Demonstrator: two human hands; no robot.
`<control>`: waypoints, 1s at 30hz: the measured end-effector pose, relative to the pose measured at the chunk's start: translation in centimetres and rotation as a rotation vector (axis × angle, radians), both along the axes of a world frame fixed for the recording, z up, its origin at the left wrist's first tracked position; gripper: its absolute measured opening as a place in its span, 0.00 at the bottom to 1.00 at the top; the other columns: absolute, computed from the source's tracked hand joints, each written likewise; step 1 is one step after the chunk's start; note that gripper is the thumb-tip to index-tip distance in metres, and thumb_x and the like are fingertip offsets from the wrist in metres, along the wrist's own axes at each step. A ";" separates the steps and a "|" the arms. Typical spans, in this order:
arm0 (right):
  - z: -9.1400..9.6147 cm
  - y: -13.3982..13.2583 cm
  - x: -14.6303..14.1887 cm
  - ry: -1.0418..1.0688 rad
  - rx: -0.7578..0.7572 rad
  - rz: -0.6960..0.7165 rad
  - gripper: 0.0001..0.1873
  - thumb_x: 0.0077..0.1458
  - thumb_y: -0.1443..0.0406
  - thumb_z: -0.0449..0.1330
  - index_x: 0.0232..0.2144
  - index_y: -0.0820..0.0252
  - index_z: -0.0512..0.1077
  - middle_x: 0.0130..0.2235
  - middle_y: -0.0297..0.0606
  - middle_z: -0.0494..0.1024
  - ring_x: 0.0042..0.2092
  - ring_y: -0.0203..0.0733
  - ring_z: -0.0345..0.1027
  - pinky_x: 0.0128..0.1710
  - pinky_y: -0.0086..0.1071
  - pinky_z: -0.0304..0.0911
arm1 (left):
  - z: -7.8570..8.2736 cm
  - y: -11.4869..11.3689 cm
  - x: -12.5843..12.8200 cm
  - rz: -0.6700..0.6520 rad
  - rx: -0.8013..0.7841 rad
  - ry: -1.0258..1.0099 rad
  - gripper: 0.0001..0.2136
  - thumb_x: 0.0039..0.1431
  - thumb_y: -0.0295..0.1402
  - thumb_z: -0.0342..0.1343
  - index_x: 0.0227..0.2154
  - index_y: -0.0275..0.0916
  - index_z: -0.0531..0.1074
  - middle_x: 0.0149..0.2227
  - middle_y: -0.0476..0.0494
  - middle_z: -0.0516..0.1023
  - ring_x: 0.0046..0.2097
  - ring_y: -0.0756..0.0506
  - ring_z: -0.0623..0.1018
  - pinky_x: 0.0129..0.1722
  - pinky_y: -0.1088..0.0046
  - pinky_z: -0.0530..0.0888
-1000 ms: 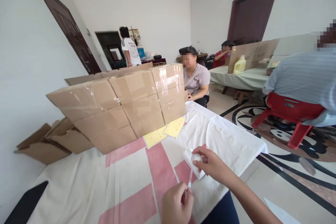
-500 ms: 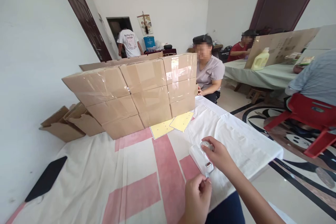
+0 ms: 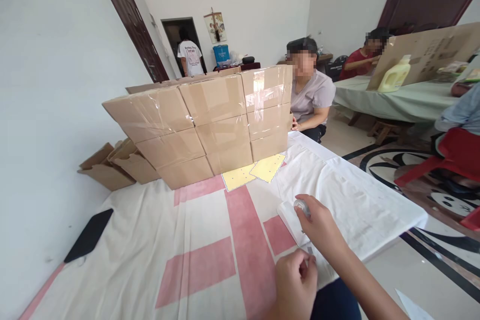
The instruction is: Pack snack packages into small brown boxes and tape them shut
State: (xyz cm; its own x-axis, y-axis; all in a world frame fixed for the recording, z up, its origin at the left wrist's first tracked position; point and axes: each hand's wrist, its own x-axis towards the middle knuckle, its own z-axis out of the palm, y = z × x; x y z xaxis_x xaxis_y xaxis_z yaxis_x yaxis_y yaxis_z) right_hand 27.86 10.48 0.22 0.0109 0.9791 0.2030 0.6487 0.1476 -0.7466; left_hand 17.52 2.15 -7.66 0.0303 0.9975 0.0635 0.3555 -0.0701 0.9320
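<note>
My right hand point(image 3: 321, 221) grips a small roll of clear tape point(image 3: 301, 207) between thumb and fingers, above a white tape dispenser point(image 3: 288, 219) on the cloth. Closer to me, my left hand point(image 3: 295, 280) is closed in a pinch on the end of a short strip of tape point(image 3: 309, 249). The strip runs up toward the dispenser's near end, which my right hand partly covers. Beyond the dispenser, two yellow sheets point(image 3: 240, 176) with dots overlap on the table, against the foot of the stacked cardboard boxes point(image 3: 224, 132).
Folded cardboard point(image 3: 103, 167) leans by the left wall. A black flat object point(image 3: 90, 235) lies at the table's left. Behind the boxes sits a person point(image 3: 315, 92). At right, others work by a green-covered table point(image 3: 360, 105) bearing a yellow bottle point(image 3: 395, 75).
The whole scene has shifted right in view. My right hand, with the tape roll, now covers more of the dispenser's near end. The person at the far doorway has shifted position.
</note>
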 end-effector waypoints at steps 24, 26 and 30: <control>1.8 2.1 0.2 -0.347 -0.129 0.187 0.20 0.62 0.66 0.57 0.55 0.59 0.74 0.44 0.44 0.80 0.38 0.46 0.74 0.38 0.36 0.68 | 2.4 0.0 0.1 0.071 -0.312 -0.478 0.15 0.63 0.41 0.56 0.23 0.40 0.66 0.21 0.55 0.59 0.25 0.51 0.60 0.26 0.72 0.57; 1.9 3.0 0.0 -0.411 -0.088 0.169 0.19 0.61 0.66 0.58 0.54 0.63 0.74 0.45 0.47 0.79 0.39 0.47 0.73 0.39 0.37 0.67 | 2.6 0.4 1.0 0.184 -0.297 -0.634 0.15 0.62 0.41 0.57 0.23 0.39 0.66 0.22 0.55 0.58 0.27 0.52 0.59 0.27 0.73 0.58; 1.4 4.2 -1.0 -0.501 -0.076 0.224 0.17 0.62 0.68 0.57 0.52 0.65 0.73 0.43 0.47 0.77 0.41 0.48 0.72 0.41 0.37 0.65 | 2.9 1.2 2.2 0.301 -0.287 -0.790 0.16 0.61 0.38 0.58 0.22 0.40 0.62 0.23 0.55 0.55 0.28 0.52 0.58 0.29 0.74 0.59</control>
State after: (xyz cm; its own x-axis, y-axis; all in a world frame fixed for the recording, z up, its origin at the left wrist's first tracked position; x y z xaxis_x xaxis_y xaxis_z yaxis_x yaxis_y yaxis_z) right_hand 26.85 14.68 1.63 -0.2793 0.9584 0.0582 0.8861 0.2806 -0.3690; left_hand 19.71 3.40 -4.78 -0.1818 0.9369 -0.2987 -0.4321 0.1968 0.8801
